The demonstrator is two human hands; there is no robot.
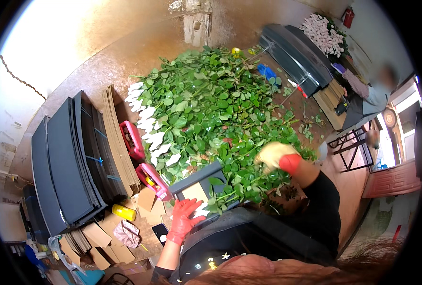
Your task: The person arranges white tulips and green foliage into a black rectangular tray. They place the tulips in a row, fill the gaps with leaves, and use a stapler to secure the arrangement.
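Note:
My left hand (185, 219), in a red glove, lies with fingers spread beside a white-covered flower head (201, 210) and touches it. Leafy stems (227, 195) run to the right from there, over a dark grey tray-like holder (196, 176) with a tan cardboard panel (195, 192). My right hand (273, 157) wears a cream glove with a red cuff. It hovers low over the right side of a large heap of green leafy stems (211, 104), fingers loosely bent and apart. White-covered heads (149, 128) line the heap's left edge.
At left stand strapped dark boards (68, 166) and cardboard sheets (118, 142). Pink containers (153, 181), a yellow bottle (124, 212) and a phone (160, 232) lie nearer. Upper right, another person (375, 97) works by a dark covered rack (294, 57) and pale flowers (321, 34).

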